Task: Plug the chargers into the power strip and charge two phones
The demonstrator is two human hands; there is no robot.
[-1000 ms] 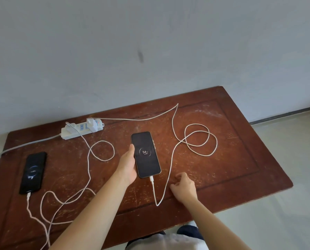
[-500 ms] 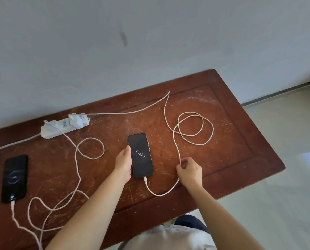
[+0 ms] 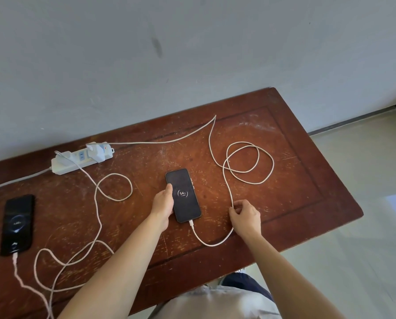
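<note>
A black phone (image 3: 185, 199) lies mid-table, its screen showing a 54% charging ring. My left hand (image 3: 163, 202) grips its left edge, thumb on the screen. A white cable (image 3: 225, 178) runs from the phone's bottom port, loops right, and goes back to a white charger (image 3: 97, 151) plugged into the white power strip (image 3: 77, 158). My right hand (image 3: 245, 216) pinches this cable to the right of the phone. A second black phone (image 3: 17, 224) lies at the far left with a lit screen; its cable (image 3: 98, 196) leads to a second plug in the strip.
The brown wooden table (image 3: 296, 203) stands against a grey wall. Cable loops lie on its right half and its front left. The strip's grey lead (image 3: 17, 181) runs off the left edge. Pale tiled floor (image 3: 365, 261) lies to the right.
My right hand moved from flat near the table's front edge up to the cable and pinched it, drawing its slack rightward. My left hand stayed on the phone.
</note>
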